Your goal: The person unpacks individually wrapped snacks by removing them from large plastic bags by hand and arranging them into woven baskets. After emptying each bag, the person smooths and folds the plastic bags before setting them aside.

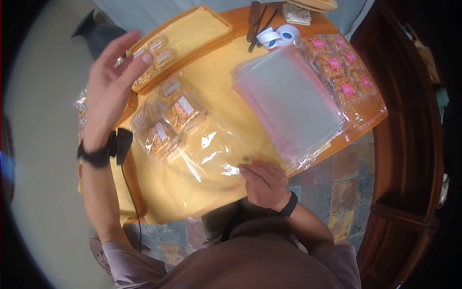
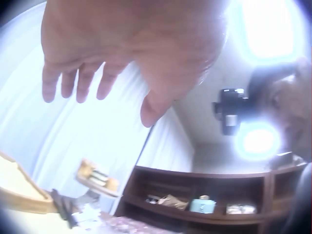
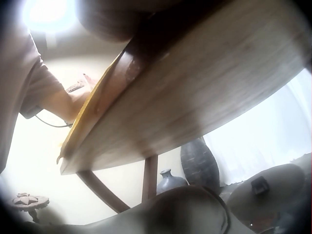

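Note:
My left hand (image 1: 108, 79) is raised over the near end of a long wicker basket (image 1: 185, 58), its thumb and fingers apart. In the left wrist view nothing shows between its extended fingers (image 2: 83, 85). Snack packs with white labels (image 1: 161, 53) lie in the basket below it. On the yellow cloth rests a large clear plastic bag (image 1: 202, 149) with several labelled snack packs (image 1: 183, 113) in its far part. At the table's front edge my right hand (image 1: 267, 185), fingers curled, pinches the near edge of this bag. The right wrist view mostly shows the table's underside (image 3: 185, 92).
A stack of flat clear bags (image 1: 293, 101) lies to the right. Beyond it are snack packs with pink labels (image 1: 334, 62). White label rolls (image 1: 279, 36) and dark tools (image 1: 257, 24) lie at the back. Another cloth-lined basket (image 1: 137, 192) stands at the left edge.

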`<action>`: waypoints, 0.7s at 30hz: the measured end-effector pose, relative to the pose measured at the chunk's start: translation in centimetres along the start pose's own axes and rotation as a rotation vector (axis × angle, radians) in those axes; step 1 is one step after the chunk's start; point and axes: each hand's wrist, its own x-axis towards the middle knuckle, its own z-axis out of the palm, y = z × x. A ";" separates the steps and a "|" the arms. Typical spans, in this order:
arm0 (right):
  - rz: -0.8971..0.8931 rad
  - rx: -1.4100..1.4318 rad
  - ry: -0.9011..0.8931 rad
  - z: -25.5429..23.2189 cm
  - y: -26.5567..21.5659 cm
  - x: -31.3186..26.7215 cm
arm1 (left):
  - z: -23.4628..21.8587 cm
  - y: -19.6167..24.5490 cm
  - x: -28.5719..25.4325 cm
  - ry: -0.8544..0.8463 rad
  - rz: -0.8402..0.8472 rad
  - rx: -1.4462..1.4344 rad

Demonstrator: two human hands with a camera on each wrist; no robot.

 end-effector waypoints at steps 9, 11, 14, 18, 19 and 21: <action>-0.035 -0.010 0.001 0.4 0.9 -0.5 | -3.3 4.9 -14.1 0.095 0.495 0.034; -0.035 -0.001 0.016 0.3 0.8 -0.3 | -3.3 4.9 -16.8 0.122 0.425 0.038; -0.055 0.079 0.045 0.2 0.6 0.2 | -3.4 4.8 -19.5 0.146 0.364 0.044; 0.024 0.157 0.024 -1.5 -0.3 0.6 | -3.7 3.4 -19.3 0.194 0.424 0.070; 0.063 0.152 -0.002 -2.5 -1.3 1.0 | -4.1 3.1 -18.8 0.199 0.446 0.089; 0.090 0.271 0.020 -5.0 -3.3 2.3 | -5.3 2.7 -17.4 0.226 0.501 0.150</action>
